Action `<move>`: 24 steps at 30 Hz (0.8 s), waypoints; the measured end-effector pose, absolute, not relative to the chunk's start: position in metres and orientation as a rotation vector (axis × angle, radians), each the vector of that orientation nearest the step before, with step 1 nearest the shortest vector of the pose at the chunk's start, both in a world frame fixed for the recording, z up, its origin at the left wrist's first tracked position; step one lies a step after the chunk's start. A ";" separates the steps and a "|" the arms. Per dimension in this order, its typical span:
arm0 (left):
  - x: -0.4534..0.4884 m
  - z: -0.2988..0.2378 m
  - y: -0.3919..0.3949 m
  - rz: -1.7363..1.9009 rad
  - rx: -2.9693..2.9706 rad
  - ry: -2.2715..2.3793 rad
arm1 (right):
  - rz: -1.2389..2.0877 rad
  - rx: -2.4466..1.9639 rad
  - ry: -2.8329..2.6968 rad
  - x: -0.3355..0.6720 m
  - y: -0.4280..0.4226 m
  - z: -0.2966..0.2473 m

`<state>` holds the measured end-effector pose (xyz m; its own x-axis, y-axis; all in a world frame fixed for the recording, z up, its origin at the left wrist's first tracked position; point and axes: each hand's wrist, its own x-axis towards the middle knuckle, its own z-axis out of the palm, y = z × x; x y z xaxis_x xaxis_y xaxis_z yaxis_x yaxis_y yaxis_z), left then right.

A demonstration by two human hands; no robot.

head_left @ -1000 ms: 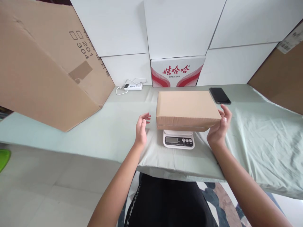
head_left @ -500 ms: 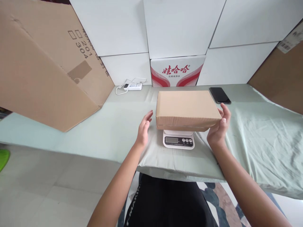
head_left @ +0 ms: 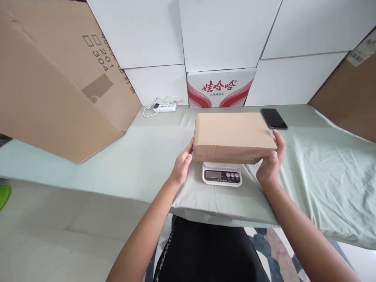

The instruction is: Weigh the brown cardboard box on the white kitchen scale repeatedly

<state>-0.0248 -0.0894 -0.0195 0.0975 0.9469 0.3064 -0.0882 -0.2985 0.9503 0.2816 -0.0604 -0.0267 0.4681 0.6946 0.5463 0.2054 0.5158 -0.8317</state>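
Observation:
A flat brown cardboard box (head_left: 233,131) rests on a small white kitchen scale (head_left: 222,177), overhanging it on both sides. Only the scale's front, with its dark display and round buttons, shows beneath the box; the rest of it is hidden. At the box's left end, the fingers of my left hand (head_left: 182,164) press against the side, and the thumb lies near the front corner. My right hand (head_left: 272,160) grips the right end, thumb at the front corner and fingers along the far side.
Behind the box stands a white carton with red print (head_left: 221,89). A black phone (head_left: 273,118) lies to the right, and a white power strip with a cable (head_left: 165,107) to the left. Large cardboard sheets flank the table (head_left: 117,172), with one (head_left: 64,90) leaning at left.
My left hand has moved right and now touches the box's left end. The right hand stays at the other end, and the box has hardly shifted.

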 end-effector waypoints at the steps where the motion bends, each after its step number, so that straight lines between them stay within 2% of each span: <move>1: -0.024 -0.019 -0.090 1.378 1.423 0.903 | 0.323 -1.034 -1.100 0.281 -0.063 -0.027; 9: -0.022 0.006 -0.083 1.412 1.452 0.833 | 0.105 -0.920 -1.291 0.275 -0.060 0.005; 14: -0.025 0.028 -0.025 1.485 1.428 0.768 | 0.222 -0.895 -1.282 0.279 -0.011 0.038; 19: -0.013 -0.004 0.044 1.511 1.342 0.830 | 0.349 -0.928 -1.247 0.273 0.046 0.012; 24: -0.014 -0.040 0.059 1.486 1.289 0.881 | 0.437 -0.974 -1.259 0.275 0.060 -0.027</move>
